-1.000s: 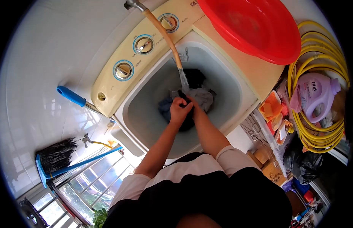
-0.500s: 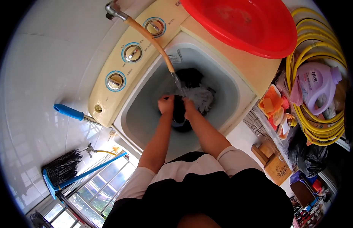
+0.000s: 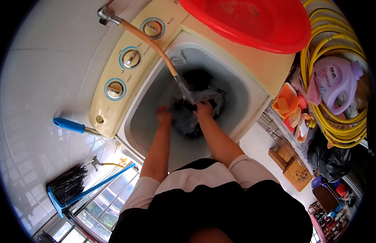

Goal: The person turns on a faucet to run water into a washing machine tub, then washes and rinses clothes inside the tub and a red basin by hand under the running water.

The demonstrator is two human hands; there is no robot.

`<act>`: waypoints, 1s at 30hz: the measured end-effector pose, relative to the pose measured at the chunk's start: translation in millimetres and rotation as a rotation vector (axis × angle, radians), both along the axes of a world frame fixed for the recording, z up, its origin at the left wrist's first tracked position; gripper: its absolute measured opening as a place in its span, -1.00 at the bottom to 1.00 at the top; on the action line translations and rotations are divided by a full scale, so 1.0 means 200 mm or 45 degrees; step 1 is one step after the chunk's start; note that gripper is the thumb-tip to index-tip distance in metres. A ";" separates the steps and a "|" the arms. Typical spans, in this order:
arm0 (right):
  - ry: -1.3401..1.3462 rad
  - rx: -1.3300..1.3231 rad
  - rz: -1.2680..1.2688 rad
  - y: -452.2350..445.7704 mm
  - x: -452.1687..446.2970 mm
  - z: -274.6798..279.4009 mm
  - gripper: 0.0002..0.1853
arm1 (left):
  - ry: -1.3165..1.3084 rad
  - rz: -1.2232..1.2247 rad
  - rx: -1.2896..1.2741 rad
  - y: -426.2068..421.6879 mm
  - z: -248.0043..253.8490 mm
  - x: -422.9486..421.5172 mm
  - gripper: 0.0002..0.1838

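Wet dark clothes (image 3: 198, 79) lie in the water inside the grey washing machine tub (image 3: 149, 135). Pale, sheer-looking fabric or foam (image 3: 210, 96) shows among them, and I cannot tell which it is. At the left of the clothes, my left hand (image 3: 164, 116) is apart from them and smeared by motion, so its fingers are unclear. My right hand (image 3: 203, 110) is closed at the edge of a dark cloth (image 3: 184, 106) that spreads in the water. From an orange hose (image 3: 155, 46), water streams onto the clothes just beyond my hands.
The machine's panel with several knobs (image 3: 115, 89) runs along the left. A red basin (image 3: 256, 28) rests on the machine's lid at the upper right. Beside it are a coiled yellow hose (image 3: 309, 56) and a purple detergent bottle (image 3: 337, 83). A blue-handled broom (image 3: 68, 182) stands lower left.
Both hands held the dark cloth between them earlier. My left hand has let go and moved left, and the cloth has sunk and spread in the water. The view has shifted slightly.
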State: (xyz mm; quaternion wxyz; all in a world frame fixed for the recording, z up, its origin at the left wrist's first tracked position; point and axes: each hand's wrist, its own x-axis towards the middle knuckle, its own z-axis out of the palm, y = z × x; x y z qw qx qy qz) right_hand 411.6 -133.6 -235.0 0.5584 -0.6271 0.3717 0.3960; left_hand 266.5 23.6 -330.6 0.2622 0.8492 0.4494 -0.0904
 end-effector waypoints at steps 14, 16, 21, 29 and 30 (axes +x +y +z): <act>-0.174 0.199 -0.149 0.02 -0.03 -0.08 -0.42 | -0.296 -0.162 -0.295 -0.29 0.57 0.32 -0.44; -0.129 0.247 -0.181 0.01 -0.02 0.02 -0.24 | -0.236 -0.002 -0.471 -0.29 0.57 0.32 -0.47; -0.002 0.162 -0.301 0.05 -0.01 -0.02 -0.17 | -1.037 0.423 -1.024 -0.35 0.72 0.30 -0.50; 0.388 0.562 -0.180 0.05 -0.03 -0.32 -0.34 | -0.805 0.480 -1.089 -0.58 0.73 0.25 -0.72; 0.386 0.568 -0.159 0.05 -0.03 -0.34 -0.37 | -0.818 0.538 -1.068 -0.59 0.73 0.26 -0.73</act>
